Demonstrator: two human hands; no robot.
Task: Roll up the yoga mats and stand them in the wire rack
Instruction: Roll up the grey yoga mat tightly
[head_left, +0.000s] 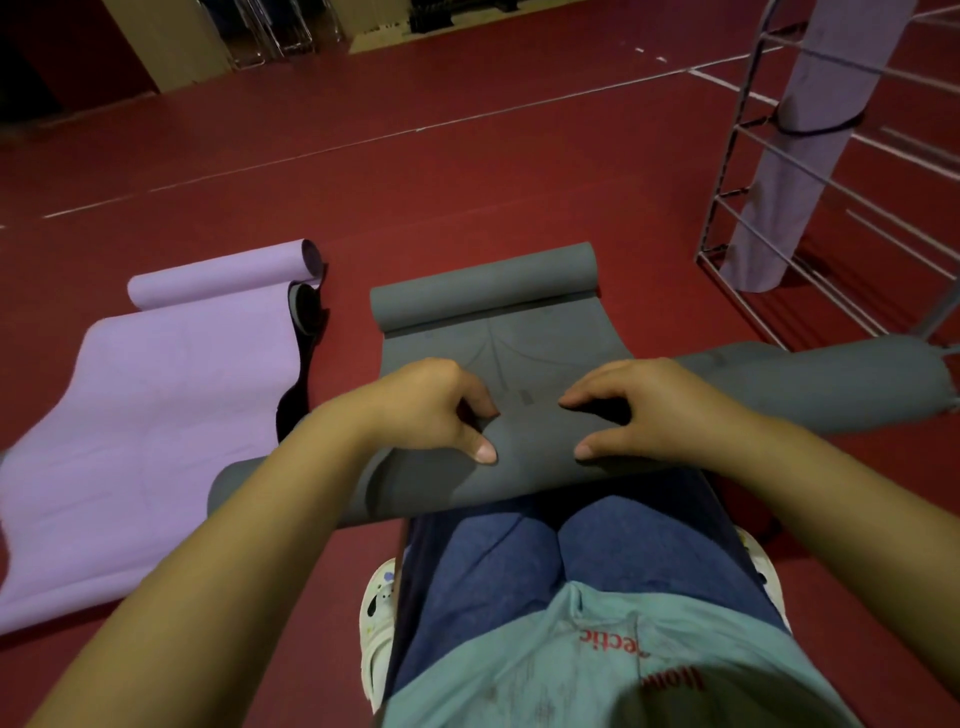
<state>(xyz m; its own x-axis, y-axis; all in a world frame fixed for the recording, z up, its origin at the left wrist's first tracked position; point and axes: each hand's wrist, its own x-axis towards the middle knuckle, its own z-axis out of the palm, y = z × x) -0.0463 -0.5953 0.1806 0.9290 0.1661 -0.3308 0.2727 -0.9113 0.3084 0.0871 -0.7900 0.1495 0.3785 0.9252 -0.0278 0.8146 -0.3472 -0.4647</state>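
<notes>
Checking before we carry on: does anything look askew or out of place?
The grey mat has curled up at its far end. The purple mat lies wavy, a black strap loose beside it. The rolled mat in the wire rack leans.

Grey yoga mat (498, 332) on red floor, centre: near end rolled into a thick roll, far end curled, flat stretch between. Purple yoga mat (156, 415) left of it, mostly flat, far end curled. Another rolled grey mat (831, 384) lies on the floor at right. Wire rack (810, 171) far right holds one rolled lilac mat (800, 156) upright, strapped.
</notes>
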